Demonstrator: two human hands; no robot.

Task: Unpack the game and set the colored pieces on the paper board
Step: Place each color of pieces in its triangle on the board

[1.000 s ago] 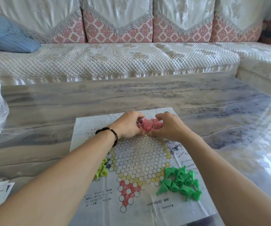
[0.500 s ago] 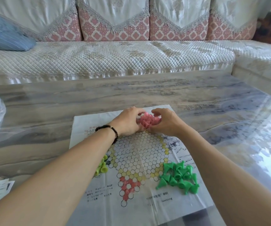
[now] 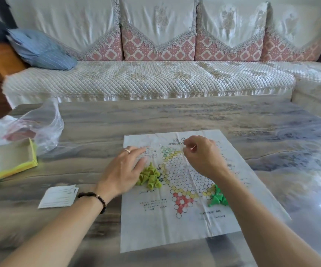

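Two piles of pieces are seen on the paper board [image 3: 175,228], with both hands over its far half.

The left hand [image 3: 125,168] lies flat, fingers extended, touching the yellow-green pile [image 3: 150,177] at the board's left. The right hand [image 3: 202,155] is curled as if pinching; what it grasps cannot be told. The darker green pile [image 3: 216,198] sits partly hidden at the right. Piles could be scattered by a brushing forearm, and the thin paper dragged. Exact piece counts cannot be told.

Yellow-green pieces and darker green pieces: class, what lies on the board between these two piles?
Head view: only the paper board's printed hexagon of empty circles lies between the yellow-green pieces and darker green pieces.
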